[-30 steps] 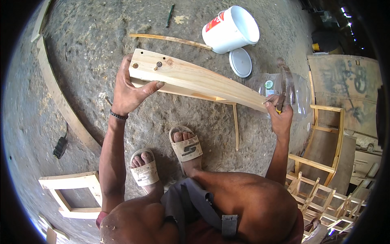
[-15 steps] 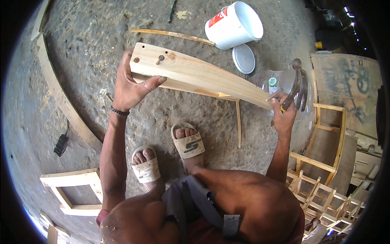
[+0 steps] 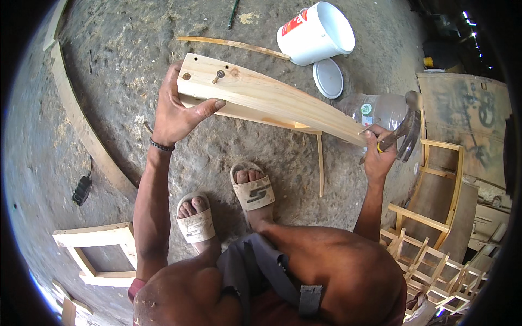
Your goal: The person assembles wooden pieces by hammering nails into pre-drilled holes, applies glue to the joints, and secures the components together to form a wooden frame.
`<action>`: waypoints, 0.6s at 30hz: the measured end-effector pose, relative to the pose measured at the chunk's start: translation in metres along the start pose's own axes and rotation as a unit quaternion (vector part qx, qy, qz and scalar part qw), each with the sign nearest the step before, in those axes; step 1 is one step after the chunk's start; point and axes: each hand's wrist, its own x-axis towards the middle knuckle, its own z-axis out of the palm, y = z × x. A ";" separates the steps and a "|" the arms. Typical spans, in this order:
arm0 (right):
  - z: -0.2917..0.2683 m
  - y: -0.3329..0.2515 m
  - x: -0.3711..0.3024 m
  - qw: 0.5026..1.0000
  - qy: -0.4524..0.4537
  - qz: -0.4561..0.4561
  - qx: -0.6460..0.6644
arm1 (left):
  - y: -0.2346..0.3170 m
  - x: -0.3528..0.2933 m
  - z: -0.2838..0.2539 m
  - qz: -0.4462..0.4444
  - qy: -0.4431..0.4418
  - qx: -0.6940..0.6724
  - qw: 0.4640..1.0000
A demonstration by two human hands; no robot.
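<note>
A pale wooden frame (image 3: 272, 95) is held up in front of me, its long board slanting down to the right. My left hand (image 3: 176, 117) wraps the frame's left end, thumb along the lower edge. Near that end a nail (image 3: 219, 74) sticks partway out of the board, beside dark holes and a round dark spot. My right hand (image 3: 379, 160) is at the board's right end, closed on a hammer (image 3: 408, 133) whose metal head points up and right. A thin nail-like piece (image 3: 366, 129) shows by the right fingertips; whether they pinch it is unclear.
Beyond the frame are a white bucket (image 3: 304, 41), its round lid (image 3: 328, 79) and a clear plastic bottle (image 3: 375, 106). Wooden strips (image 3: 234, 44) lie on the rough floor. A small wooden frame (image 3: 98, 236) rests at left; several wooden frames (image 3: 429, 217) stand at right.
The hammer head has tilted further right and down in my right hand. The wooden frame has shifted very slightly right; my left hand keeps its grip.
</note>
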 end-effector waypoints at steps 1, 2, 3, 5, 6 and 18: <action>0.002 0.000 0.000 1.000 0.004 0.008 0.012 | 0.000 0.000 -0.001 0.003 0.002 0.004 1.000; 0.004 0.000 0.000 1.000 0.008 0.015 0.025 | -0.001 0.000 -0.001 0.006 0.003 0.007 1.000; 0.005 0.000 0.000 0.999 0.012 0.023 0.037 | -0.002 0.000 -0.002 0.008 0.005 0.011 1.000; 0.005 0.004 0.000 1.000 0.020 0.002 0.019 | -0.003 0.001 -0.001 0.008 0.005 0.009 1.000; 0.005 0.005 -0.001 1.000 0.024 -0.008 0.009 | -0.003 0.001 -0.001 0.008 0.006 0.008 1.000; 0.006 0.009 -0.001 0.998 0.033 0.026 0.045 | -0.003 0.001 -0.001 0.009 0.002 -0.023 1.000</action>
